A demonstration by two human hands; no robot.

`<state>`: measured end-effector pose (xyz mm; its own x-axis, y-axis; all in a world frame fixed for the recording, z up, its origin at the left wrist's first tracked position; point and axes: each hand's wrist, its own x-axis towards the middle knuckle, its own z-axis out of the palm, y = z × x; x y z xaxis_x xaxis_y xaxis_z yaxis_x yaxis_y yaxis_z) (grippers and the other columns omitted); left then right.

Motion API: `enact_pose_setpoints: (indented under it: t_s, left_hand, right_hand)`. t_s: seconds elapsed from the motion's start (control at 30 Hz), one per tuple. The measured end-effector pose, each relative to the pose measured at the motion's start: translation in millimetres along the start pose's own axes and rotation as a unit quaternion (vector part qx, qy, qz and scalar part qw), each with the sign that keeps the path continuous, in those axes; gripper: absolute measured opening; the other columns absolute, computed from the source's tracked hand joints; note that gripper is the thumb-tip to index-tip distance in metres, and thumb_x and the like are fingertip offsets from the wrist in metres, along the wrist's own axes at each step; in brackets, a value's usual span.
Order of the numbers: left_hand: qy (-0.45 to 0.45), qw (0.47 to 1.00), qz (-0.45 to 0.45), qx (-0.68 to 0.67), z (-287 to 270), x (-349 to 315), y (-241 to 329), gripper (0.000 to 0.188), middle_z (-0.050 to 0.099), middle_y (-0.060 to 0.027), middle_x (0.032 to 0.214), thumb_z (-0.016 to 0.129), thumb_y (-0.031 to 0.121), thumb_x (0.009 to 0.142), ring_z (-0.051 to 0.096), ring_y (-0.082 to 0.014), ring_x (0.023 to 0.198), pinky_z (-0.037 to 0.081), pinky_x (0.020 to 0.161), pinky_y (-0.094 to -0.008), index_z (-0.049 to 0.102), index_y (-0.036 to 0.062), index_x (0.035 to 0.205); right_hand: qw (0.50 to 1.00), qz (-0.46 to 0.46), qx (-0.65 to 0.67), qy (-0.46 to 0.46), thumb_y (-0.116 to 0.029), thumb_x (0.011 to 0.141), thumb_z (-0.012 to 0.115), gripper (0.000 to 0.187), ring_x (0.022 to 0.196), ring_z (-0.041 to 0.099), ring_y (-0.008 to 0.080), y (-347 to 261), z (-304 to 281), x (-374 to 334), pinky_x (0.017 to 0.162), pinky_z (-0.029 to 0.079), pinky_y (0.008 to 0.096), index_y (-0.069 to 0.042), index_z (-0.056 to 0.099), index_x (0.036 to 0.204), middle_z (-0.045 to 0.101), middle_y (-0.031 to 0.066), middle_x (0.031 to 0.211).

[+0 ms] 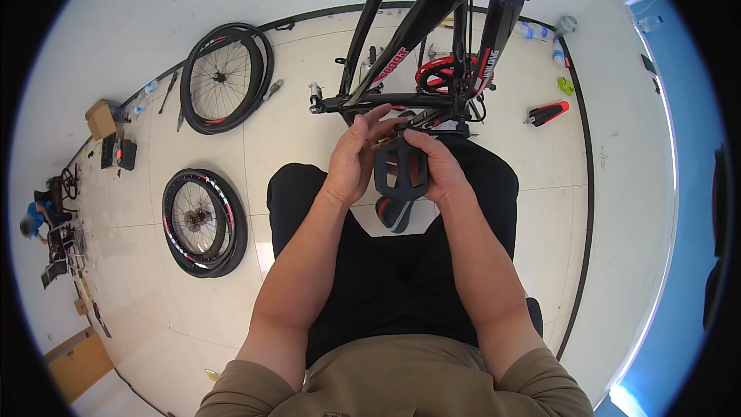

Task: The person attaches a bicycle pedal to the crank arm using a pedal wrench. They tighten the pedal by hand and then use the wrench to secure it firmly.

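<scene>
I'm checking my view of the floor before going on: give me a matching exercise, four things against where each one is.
Things:
1. black pedal
2. bicycle frame
3. wheel with cassette
4. red and black tool

Places:
A. lying on the floor at the person's left, near the knee
B. on the floor to the right of the frame
C. held between the left hand and right hand
D. in front of the person, past the hands

Pairs: 1-C, 2-D, 3-A, 4-B
</scene>
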<state>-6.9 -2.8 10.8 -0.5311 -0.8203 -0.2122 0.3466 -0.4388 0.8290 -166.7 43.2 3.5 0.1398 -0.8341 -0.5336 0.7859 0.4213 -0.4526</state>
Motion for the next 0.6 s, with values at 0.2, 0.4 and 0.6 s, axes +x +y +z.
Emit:
enact_pose_setpoints:
  t_s: [0.2,0.4,0.6]
  left_hand:
    - [0.0,1.0,0.003,-0.009,-0.8,1.9,-2.8,0.08,0.06,-0.0115,0.137,0.037,0.069,0.099,0.051,-0.0234,0.12,0.037,0.106,-0.0408,0.044,0.0059,0.147]
    - [0.014,0.999,-0.025,-0.018,2.9,-1.6,1.9,0.08,0.06,-0.0111,0.136,0.038,0.069,0.099,0.052,-0.0202,0.117,0.041,0.093,-0.0318,0.044,0.0053,0.147]
    - [0.023,1.0,-0.013,-0.014,5.7,-2.4,4.0,0.081,0.061,-0.0103,0.135,0.039,0.069,0.098,0.053,-0.0159,0.103,0.04,0.083,-0.0281,0.044,0.0046,0.147]
  right_hand:
    - [0.999,0.015,0.032,-0.019,-0.02,0.092,0.065,0.03,0.087,0.07,0.0237,0.9,-5.6,5.0,0.08,0.06,0.0402,0.001,0.064,0.113,0.07,0.0129,0.101]
    - [0.996,0.019,0.059,-0.058,-0.028,0.091,0.065,0.031,0.092,0.068,0.027,5.6,-10.0,8.6,0.093,0.054,0.0498,-0.001,0.066,0.108,0.07,0.0118,0.099]
    - [0.997,0.034,0.034,-0.055,-0.028,0.091,0.065,0.031,0.095,0.069,0.0279,6.1,-5.9,6.2,0.095,0.052,0.0493,-0.002,0.066,0.109,0.071,0.0132,0.102]
